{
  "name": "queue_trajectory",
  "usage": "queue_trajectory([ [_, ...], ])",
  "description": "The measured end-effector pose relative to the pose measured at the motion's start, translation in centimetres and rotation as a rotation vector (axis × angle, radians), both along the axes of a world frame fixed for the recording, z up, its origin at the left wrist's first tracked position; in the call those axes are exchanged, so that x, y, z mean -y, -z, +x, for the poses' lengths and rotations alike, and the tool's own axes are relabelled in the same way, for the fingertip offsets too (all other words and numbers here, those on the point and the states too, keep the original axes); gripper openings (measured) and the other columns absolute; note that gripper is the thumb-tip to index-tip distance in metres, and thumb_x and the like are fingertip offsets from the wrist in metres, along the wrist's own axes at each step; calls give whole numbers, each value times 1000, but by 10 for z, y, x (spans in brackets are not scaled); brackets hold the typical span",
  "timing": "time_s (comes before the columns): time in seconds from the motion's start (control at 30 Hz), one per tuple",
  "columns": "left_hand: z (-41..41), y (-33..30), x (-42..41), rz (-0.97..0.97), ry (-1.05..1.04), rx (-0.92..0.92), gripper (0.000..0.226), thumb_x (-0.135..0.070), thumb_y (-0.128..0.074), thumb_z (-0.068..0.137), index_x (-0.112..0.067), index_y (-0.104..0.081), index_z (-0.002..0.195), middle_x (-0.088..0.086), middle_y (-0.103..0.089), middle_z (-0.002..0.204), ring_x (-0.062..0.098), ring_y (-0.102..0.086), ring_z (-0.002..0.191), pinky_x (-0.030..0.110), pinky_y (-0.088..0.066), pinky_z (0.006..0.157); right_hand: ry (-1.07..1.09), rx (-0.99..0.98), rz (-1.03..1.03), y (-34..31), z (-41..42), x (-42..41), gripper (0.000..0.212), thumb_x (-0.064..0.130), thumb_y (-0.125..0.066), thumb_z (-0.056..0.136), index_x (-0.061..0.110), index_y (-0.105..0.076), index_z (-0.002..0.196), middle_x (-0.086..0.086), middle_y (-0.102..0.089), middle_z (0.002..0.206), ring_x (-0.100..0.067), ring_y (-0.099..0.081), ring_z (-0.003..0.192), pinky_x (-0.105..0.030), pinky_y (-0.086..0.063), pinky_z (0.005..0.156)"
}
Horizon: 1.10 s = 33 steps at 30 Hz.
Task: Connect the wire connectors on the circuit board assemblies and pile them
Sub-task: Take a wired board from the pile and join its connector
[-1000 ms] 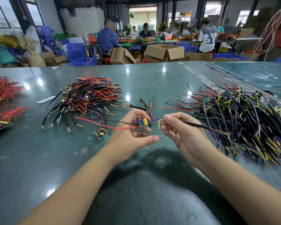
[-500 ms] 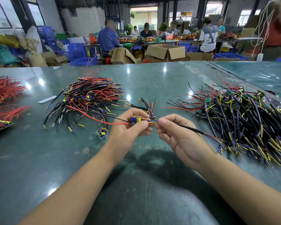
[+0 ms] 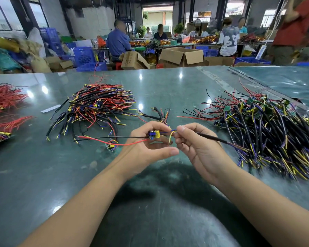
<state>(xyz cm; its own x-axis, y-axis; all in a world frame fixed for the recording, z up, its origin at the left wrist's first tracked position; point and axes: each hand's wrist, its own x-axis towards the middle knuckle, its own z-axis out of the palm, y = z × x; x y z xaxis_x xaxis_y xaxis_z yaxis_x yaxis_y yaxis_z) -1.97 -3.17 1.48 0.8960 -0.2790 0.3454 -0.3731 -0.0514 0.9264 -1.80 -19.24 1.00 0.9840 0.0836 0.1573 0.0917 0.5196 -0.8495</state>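
Now both hands are working just above the green counter (image 3: pixel 43 175), near the middle. The left hand (image 3: pixel 146 148) is pinching a small circuit board assembly (image 3: pixel 154 134) with blue and yellow parts, and its red wire (image 3: pixel 114 142) is trailing to the left. The right hand (image 3: pixel 198 148) is gripping a black sleeved wire (image 3: pixel 219 139). A finished pile (image 3: pixel 96 107) is lying far left, and a loose pile (image 3: pixel 268 127) is lying on the right.

Left hand (image 3: pixel 146 148) fingers curled, thumb extended; right hand (image 3: pixel 196 147) pinching, palm up.
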Motion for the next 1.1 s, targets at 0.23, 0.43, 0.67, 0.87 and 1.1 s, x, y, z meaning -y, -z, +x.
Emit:
queue_trajectory([
  [0.23, 4, 0, -1, -33, -80, 18, 19, 0, -65, 80, -10, -67, 95, 10, -73, 91, 19, -71, 82, 27, -56, 78, 33, -7, -90, 2, 3, 0, 13, 14, -70, 66, 9, -60, 72, 0, -63, 62, -6, -56, 59, -14, -41, 51],
  [0.43, 8, 0, -5, -44, -110, 28, 26, 10, -61, 83, -13, -70, 86, -4, -71, 73, 9, -69, 70, 15, -52, 68, -12, -22, -90, 0, 3, 4, 10, 11, -69, 64, 6, -62, 69, -7, -66, 62, -10, -64, 59, -15, -50, 58],
  [0.67, 11, 0, -13, -296, 112, -183, 23, 0, -62, 73, -19, -75, 73, 0, -69, 67, 8, -64, 60, 19, -53, 64, -229, -53, -52, -7, -3, 8, 10, 7, -66, 69, 12, -70, 62, -4, -68, 66, -8, -67, 63, -13, -52, 61],
  [0.87, 9, -1, -13, -340, 225, -201, 28, 3, -58, 74, -18, -76, 74, 0, -69, 67, 7, -65, 62, 19, -54, 62, -349, -16, -67, -13, -8, 13, 10, 10, -76, 59, 18, -70, 57, 0, -70, 69, -6, -67, 64, -13, -52, 62],
  [1.1, 8, 0, -11, -191, 81, -166, 20, -6, -66, 73, -22, -76, 79, -1, -69, 72, 9, -65, 69, 20, -53, 70, -179, -45, -110, -6, -2, 5, 4, 11, -72, 61, 14, -69, 62, -3, -66, 65, -9, -65, 62, -15, -52, 62],
])
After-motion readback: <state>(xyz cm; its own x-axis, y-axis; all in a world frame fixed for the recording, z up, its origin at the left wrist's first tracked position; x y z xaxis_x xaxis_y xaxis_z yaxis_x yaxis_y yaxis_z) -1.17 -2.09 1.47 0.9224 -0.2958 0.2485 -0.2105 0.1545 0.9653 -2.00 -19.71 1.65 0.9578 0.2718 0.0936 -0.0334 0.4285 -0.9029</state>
